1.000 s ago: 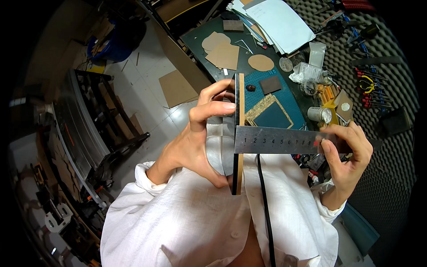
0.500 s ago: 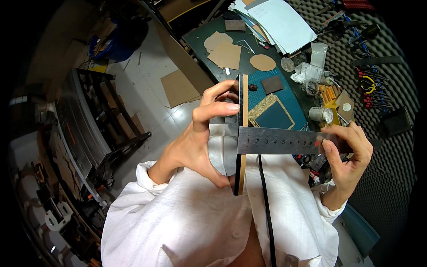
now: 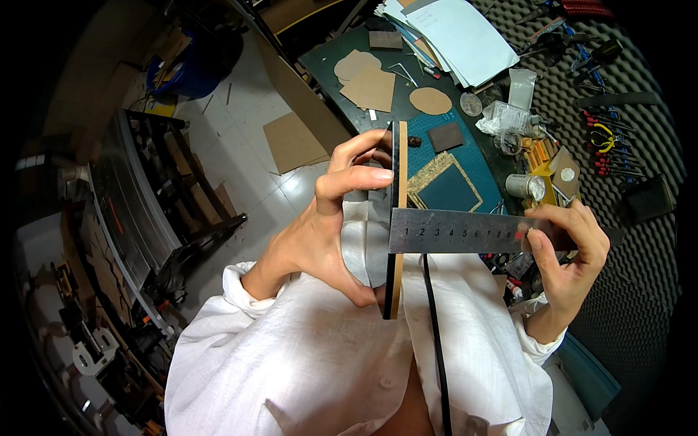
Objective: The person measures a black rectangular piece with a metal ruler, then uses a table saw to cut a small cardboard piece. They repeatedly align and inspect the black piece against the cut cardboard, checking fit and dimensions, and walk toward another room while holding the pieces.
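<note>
Upright in front of my chest is a thin panel (image 3: 396, 298), seen edge-on, with a black, mirror-like layer on its left and a wood-coloured layer on its right. My left hand (image 3: 305, 232) grips it from the left, fingertips at the upper part and thumb low down; the glossy face reflects the fingers. A steel ruler (image 3: 454, 231) lies level across the panel's edge, its left end at the dark layer. Toward the ruler's right end, my right hand (image 3: 571, 254) pinches it between thumb and fingers.
Behind stands a dark workbench with a green cutting mat (image 3: 436, 123), a particle-board frame (image 3: 418, 187), cardboard pieces (image 3: 368, 91) and papers (image 3: 465, 40). A jar (image 3: 525, 187) stands at right, beside pliers (image 3: 602, 136) on grey foam. A black cord (image 3: 434, 312) hangs before my shirt.
</note>
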Demonstrator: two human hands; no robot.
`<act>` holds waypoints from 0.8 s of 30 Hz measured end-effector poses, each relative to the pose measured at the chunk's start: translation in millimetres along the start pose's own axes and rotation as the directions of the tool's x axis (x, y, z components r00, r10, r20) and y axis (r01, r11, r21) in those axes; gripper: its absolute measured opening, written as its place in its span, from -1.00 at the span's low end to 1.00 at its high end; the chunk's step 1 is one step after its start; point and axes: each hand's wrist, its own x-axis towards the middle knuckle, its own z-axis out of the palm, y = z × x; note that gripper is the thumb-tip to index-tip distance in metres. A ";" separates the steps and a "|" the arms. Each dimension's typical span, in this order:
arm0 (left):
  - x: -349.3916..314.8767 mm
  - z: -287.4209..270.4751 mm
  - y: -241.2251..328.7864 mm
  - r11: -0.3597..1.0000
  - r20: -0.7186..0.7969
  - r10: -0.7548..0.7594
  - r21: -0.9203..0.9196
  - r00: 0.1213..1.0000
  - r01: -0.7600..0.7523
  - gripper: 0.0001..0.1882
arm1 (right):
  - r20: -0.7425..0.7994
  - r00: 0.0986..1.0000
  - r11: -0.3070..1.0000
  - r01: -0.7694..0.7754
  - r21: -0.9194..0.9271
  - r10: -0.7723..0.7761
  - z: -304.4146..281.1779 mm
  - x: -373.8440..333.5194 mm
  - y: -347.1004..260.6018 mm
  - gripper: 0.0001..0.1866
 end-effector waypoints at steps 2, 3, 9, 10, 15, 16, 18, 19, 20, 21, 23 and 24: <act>0.9 0.6 0.2 1.000 -0.002 0.004 -0.004 1.000 -0.004 0.45 | 0.003 1.000 1.000 -0.007 0.002 0.007 -0.1 0.2 -0.5 -0.74; 0.9 0.5 0.0 1.000 -0.002 0.004 -0.003 1.000 -0.004 0.45 | 0.004 1.000 1.000 -0.010 0.002 0.010 -0.1 0.3 -0.8 -0.75; 2.3 -0.7 1.6 1.000 0.003 0.001 0.012 1.000 -0.001 0.44 | -0.002 1.000 1.000 0.006 0.003 -0.006 -0.1 1.1 -0.9 -0.76; 2.8 -0.8 2.3 1.000 0.005 -0.001 0.015 1.000 0.001 0.44 | -0.003 1.000 1.000 0.004 0.005 -0.004 -0.1 1.0 -0.9 -0.76; 3.4 -0.6 1.5 1.000 0.006 0.000 0.010 1.000 0.000 0.44 | -0.004 1.000 1.000 -0.023 0.018 0.023 -0.5 0.2 -0.6 -0.77; 3.6 -0.5 1.2 1.000 0.006 0.001 0.011 1.000 -0.001 0.44 | -0.002 1.000 1.000 -0.019 0.015 0.019 -0.8 0.3 -0.7 -0.77; 3.5 -0.6 1.4 1.000 0.006 0.000 0.011 1.000 0.000 0.44 | 0.004 1.000 1.000 -0.011 0.011 0.011 -1.3 1.1 -1.3 -0.77; 3.6 -0.8 1.9 1.000 0.008 -0.002 0.010 1.000 0.002 0.44 | 0.004 1.000 1.000 -0.013 0.011 0.013 -1.4 1.2 -1.5 -0.77; 3.9 -1.0 1.8 1.000 0.011 -0.003 0.009 1.000 0.003 0.44 | 0.003 1.000 1.000 -0.016 0.010 0.016 -1.5 1.0 -1.7 -0.77; 4.0 -0.9 1.4 1.000 0.009 -0.002 0.007 1.000 0.002 0.44 | 0.002 1.000 1.000 -0.020 0.009 0.020 -1.6 1.0 -1.7 -0.77; 4.0 -0.4 0.6 1.000 0.005 0.001 0.004 1.000 -0.001 0.44 | 0.002 1.000 1.000 -0.009 0.012 0.009 -1.2 1.1 -0.4 -0.77; 4.1 -0.5 0.5 1.000 0.004 0.002 0.005 1.000 -0.002 0.44 | 0.002 1.000 1.000 -0.004 0.014 0.004 -1.2 1.2 0.1 -0.77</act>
